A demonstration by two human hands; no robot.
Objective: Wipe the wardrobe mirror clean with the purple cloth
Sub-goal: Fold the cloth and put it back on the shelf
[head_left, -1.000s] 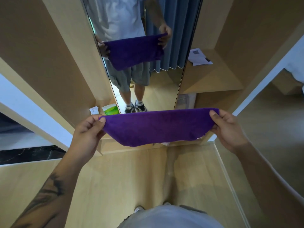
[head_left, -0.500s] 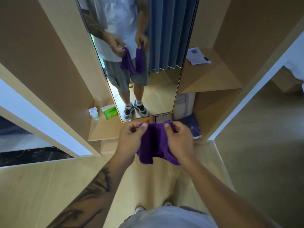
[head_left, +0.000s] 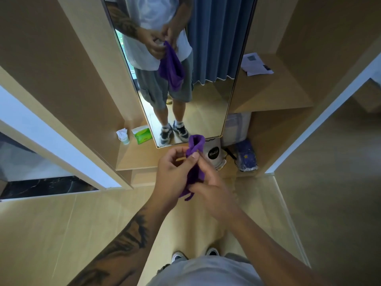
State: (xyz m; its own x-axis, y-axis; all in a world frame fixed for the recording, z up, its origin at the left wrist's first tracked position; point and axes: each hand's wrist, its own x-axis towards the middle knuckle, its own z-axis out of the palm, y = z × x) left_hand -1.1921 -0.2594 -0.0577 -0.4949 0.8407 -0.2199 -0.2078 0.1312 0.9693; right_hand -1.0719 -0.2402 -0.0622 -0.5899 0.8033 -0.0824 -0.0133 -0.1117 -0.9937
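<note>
Up and to the left of the left hand (head_left: 175, 172), a small white bottle (head_left: 124, 137) and a green wipes pack (head_left: 142, 135) sit on the low wardrobe shelf (head_left: 140, 159); the left hand pinches the purple cloth (head_left: 195, 159) near its top, fingers closed on it; the cloth hangs bunched into a narrow upright roll between both hands, below the mirror (head_left: 206, 96) and clear of the glass; the right hand (head_left: 212, 193) grips its lower part; just beyond sits a bag with a black round label (head_left: 213, 154)
</note>
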